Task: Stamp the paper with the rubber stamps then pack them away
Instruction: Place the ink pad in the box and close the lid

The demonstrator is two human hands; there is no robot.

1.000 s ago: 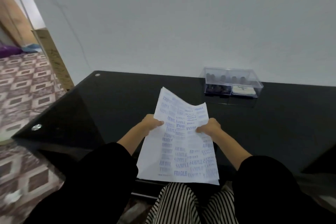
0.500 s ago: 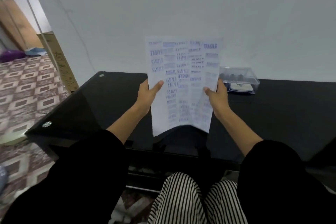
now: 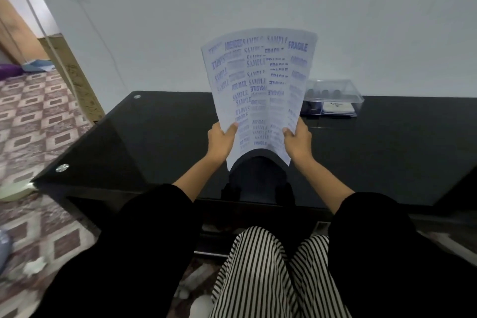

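Holding stamped paper [image 3: 258, 90] upright above desk [image 3: 154, 142]; left hand [image 3: 222, 141] and right hand [image 3: 296, 142] pinch its lower corners. Stamps seem packed in the lidded clear box [image 3: 333, 98] behind. Task looks nearly done.

Glossy black table [image 3: 144, 142], clear plastic stamp case [image 3: 333, 98] on its far right edge

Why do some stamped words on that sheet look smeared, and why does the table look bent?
Head view: the paper is slightly blurred, so FRAGILE at its top reads while the lower stamps smear. Head view: the wide-angle lens bows the edges of the black table, and its glossy top shows a dim reflection below the sheet. The light is dull and even, with no hard shadows.
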